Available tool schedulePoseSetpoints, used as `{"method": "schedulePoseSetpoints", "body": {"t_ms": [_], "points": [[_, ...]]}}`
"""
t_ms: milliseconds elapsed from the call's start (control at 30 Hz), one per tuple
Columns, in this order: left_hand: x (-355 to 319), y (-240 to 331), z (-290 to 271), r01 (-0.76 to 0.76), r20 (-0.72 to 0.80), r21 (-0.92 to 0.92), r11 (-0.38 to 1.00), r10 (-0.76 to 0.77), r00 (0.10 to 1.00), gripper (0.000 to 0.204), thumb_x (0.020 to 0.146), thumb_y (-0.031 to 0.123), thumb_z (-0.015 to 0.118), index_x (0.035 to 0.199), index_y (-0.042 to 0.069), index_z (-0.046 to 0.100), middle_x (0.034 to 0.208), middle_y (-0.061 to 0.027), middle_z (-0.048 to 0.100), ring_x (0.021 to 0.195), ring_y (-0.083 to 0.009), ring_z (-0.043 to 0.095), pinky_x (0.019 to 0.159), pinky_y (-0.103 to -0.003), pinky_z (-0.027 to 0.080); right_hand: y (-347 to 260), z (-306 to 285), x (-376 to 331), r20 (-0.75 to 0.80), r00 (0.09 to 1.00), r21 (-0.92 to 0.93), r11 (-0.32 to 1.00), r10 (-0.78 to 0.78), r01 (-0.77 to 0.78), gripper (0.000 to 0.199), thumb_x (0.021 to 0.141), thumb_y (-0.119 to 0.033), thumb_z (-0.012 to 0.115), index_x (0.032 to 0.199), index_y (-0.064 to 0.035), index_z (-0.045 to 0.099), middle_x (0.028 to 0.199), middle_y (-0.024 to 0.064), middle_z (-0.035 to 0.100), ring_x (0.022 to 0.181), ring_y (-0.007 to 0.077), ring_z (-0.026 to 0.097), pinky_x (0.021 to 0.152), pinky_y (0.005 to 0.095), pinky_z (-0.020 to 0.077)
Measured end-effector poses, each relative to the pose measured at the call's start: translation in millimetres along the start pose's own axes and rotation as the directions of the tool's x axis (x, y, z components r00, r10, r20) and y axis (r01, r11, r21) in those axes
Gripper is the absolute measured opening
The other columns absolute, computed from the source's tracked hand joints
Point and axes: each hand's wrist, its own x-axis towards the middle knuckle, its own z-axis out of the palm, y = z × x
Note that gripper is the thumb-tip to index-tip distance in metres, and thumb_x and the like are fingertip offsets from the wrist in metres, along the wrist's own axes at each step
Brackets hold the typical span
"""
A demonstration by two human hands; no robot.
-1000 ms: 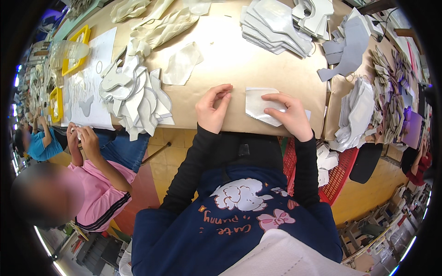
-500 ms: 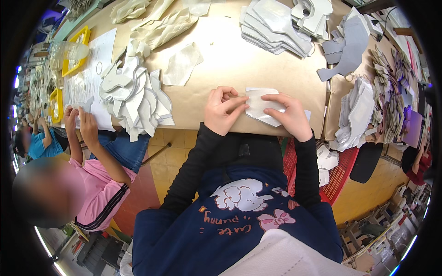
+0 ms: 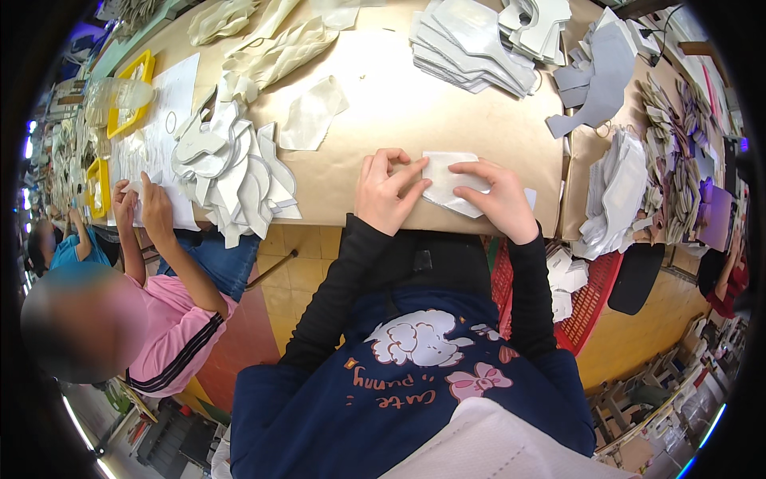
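Note:
A whitish cut piece of sheet material (image 3: 447,177) lies at the table's front edge between my hands. My left hand (image 3: 387,191) pinches its left edge, thumb and forefinger nearly together, the other fingers curled. From the right, my right hand (image 3: 504,201) holds the piece, with thumb and forefinger on its upper face and the other fingers partly hidden. A pale piece (image 3: 531,197) shows just past the right hand. To the left lies a loose pile of similar white cut pieces (image 3: 231,164), with a single cream piece (image 3: 313,114) beside it.
Stacked white pieces (image 3: 475,44) lie at the back, near grey pieces (image 3: 600,80). Another bundle (image 3: 618,180) sits on the right. A red basket (image 3: 592,303) stands below the table. At left, a co-worker in a pink shirt (image 3: 179,335) handles a small piece near yellow trays (image 3: 132,96).
My hands and the piece stay almost in place; the whole view shifts slightly. The co-worker's hand at left has moved a little, with a finger raised.

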Motion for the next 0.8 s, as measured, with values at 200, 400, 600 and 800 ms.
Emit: {"method": "schedulePoseSetpoints", "body": {"t_ms": [200,400,600,800], "points": [[-0.1,4.7,-2.2,-0.030,0.049,0.069,0.997,0.027,0.998,0.044,0.076,0.020,0.083,0.119,0.016,0.076,0.110,-0.0070,0.056,0.098,-0.0259,0.049,0.084,-0.035,0.047,-5.8,-3.3,-2.5,-0.008,1.000,-0.043,0.999,-0.020,0.020,0.026,0.084,-0.010,0.073,0.110,-0.0040,0.073,0.100,0.0149,0.070,0.091,0.0318,0.069,0.083,0.0360,0.0525],[0.7,5.6,-3.7,-0.008,0.091,0.083,0.996,0.000,0.996,0.044,0.077,0.023,0.083,0.119,0.016,0.075,0.112,-0.0076,0.055,0.101,-0.0276,0.049,0.087,-0.037,0.047,-11.3,-33.7,-25.9,0.026,0.977,-0.159,0.966,0.211,-0.204,0.018,0.089,-0.009,0.070,0.104,-0.0004,0.074,0.095,0.0126,0.070,0.089,0.0236,0.068,0.081,0.0325,0.0509],[2.0,6.9,-3.6,0.002,0.100,0.092,0.996,-0.011,0.995,0.044,0.076,0.022,0.083,0.118,0.017,0.076,0.113,-0.0083,0.054,0.101,-0.0283,0.048,0.087,-0.038,0.047,2.2,-36.6,-34.7,-0.023,0.992,-0.136,0.983,0.122,-0.124,0.015,0.089,-0.008,0.069,0.101,-0.0007,0.075,0.093,0.0121,0.071,0.088,0.0250,0.069,0.080,0.0330,0.0523],[-2.1,29.4,4.7,-0.026,0.019,0.245,0.969,0.022,1.000,0.039,0.081,0.016,0.078,0.119,0.010,0.072,0.121,-0.0103,0.057,0.110,-0.0309,0.051,0.092,-0.041,0.046,7.0,-33.0,-37.1,-0.066,0.992,-0.165,0.980,0.104,-0.114,0.014,0.086,-0.011,0.070,0.097,-0.0046,0.076,0.094,0.0126,0.071,0.086,0.0292,0.069,0.079,0.0369,0.0534]]}}
